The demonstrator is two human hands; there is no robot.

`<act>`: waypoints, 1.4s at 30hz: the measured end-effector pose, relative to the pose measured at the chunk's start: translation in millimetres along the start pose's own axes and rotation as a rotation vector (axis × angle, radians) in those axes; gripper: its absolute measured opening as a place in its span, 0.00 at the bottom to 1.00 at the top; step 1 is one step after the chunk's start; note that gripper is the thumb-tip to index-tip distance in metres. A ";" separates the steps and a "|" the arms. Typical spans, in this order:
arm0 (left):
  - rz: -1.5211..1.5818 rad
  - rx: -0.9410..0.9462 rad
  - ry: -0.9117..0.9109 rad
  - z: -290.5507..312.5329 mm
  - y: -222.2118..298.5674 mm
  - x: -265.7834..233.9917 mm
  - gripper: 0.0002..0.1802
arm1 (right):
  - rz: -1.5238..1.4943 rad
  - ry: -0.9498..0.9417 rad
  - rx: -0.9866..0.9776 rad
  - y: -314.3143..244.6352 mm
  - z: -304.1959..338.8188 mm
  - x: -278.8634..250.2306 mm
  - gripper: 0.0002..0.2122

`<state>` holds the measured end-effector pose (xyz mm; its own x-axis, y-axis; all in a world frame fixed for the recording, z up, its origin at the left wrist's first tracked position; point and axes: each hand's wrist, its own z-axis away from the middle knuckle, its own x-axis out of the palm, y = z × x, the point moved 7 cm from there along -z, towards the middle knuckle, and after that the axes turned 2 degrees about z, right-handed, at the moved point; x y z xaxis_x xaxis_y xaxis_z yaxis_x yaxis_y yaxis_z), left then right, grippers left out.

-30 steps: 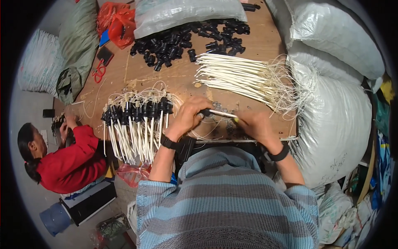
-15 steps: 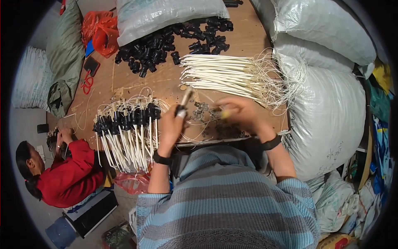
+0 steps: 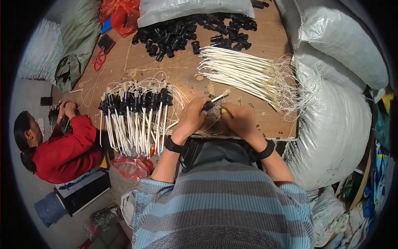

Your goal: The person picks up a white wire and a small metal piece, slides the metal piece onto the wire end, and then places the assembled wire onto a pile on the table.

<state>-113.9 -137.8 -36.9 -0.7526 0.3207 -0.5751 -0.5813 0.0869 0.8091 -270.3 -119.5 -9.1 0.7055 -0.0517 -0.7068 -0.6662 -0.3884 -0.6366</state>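
Note:
My left hand [image 3: 193, 115] is closed on a black lamp socket [image 3: 207, 106]. A white sleeved lead [image 3: 219, 96] slants up and right from the socket. Close beside it, my right hand [image 3: 241, 120] has its fingers curled together, with something yellow [image 3: 224, 111] at a fingertip. What those fingers pinch, if anything, is too small to make out. Small metal clips [image 3: 215, 111] lie in a pile under and between both hands. To the left, several sockets fitted with white leads [image 3: 134, 108] form a row, their white ends hanging over the table's front edge.
A bundle of white sleeved wires [image 3: 240, 74] lies at the right. Loose black sockets [image 3: 178, 37] are heaped at the back below a white sack [image 3: 195, 12]. Full white sacks [image 3: 331, 120] stand at the right. Red scissors [image 3: 99, 59] lie far left. A person in red [image 3: 68, 149] works at the left.
My right hand has come in toward the left one, and its fingers have closed. The lead in my left hand now tilts further right. The whole view has shifted a little.

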 end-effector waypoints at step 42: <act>-0.165 0.365 0.189 -46.9 -2.9 -12.2 0.24 | -0.226 -0.043 0.255 29.2 15.3 6.3 0.05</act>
<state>-117.5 -186.2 -38.0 -0.7217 0.0998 -0.6850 -0.5767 0.4605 0.6748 -289.0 -117.2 -36.8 0.8352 0.0505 -0.5476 -0.5366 -0.1428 -0.8316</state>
